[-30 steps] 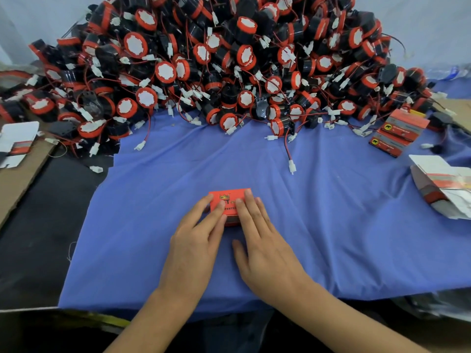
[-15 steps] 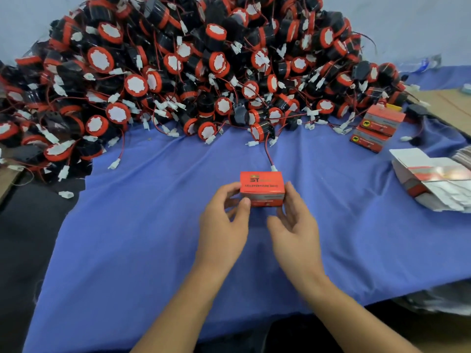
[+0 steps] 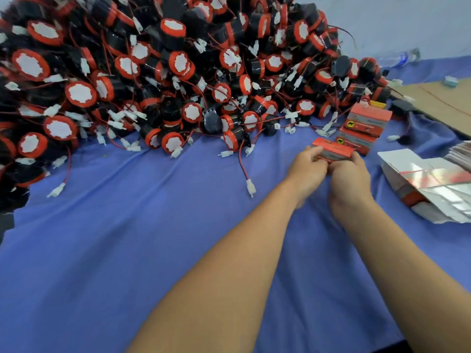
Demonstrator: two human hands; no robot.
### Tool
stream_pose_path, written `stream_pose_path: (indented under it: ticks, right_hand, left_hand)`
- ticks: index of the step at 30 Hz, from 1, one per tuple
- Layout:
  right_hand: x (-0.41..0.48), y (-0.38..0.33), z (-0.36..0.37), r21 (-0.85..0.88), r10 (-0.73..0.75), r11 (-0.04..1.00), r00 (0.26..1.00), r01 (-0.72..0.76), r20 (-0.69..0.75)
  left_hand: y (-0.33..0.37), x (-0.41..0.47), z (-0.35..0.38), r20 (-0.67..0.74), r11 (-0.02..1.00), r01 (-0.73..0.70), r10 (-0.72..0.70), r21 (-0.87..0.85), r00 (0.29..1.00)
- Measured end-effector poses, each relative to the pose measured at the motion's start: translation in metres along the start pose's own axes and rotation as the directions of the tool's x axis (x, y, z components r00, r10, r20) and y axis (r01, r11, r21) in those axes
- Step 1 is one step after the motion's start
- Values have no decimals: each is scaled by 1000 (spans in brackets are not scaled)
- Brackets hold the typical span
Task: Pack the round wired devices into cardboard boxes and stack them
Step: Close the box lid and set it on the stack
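Two hands hold one red box [image 3: 334, 150]: the left hand [image 3: 309, 165] is curled round its left end and the right hand [image 3: 349, 179] round its right end. Whether the box touches the blue cloth [image 3: 127, 238] cannot be told. Just beyond it, a stack [image 3: 367, 123] of two like boxes is seen. A large pile [image 3: 165, 72] of round black-and-red devices, with red wires and white plugs, is heaped across the far cloth. Flat cartons [image 3: 428, 179] are laid at right, and a cardboard sheet [image 3: 441, 100] is seen behind them.
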State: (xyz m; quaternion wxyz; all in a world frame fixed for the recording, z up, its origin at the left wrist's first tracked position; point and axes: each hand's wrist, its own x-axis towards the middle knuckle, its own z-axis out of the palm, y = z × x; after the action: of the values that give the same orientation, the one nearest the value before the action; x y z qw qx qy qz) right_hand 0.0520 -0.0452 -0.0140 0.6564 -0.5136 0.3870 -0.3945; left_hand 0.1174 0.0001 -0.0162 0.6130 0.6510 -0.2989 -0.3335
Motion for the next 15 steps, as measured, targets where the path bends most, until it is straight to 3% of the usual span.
stream_pose_path:
  ticks: [10, 13, 15]
  right_hand:
    - [37, 1, -15, 30, 83, 996, 996, -82, -20]
    - [29, 0, -18, -17, 39, 999, 999, -39, -21]
    - [19, -2, -25, -75, -85, 994, 996, 82, -30]
  left_hand:
    - [-7, 39, 29, 74, 991, 120, -115, -63, 991]
    - [-1, 28, 32, -7, 994, 97, -97, 41, 995]
    - [4, 15, 38, -129, 986, 0, 21, 164, 991]
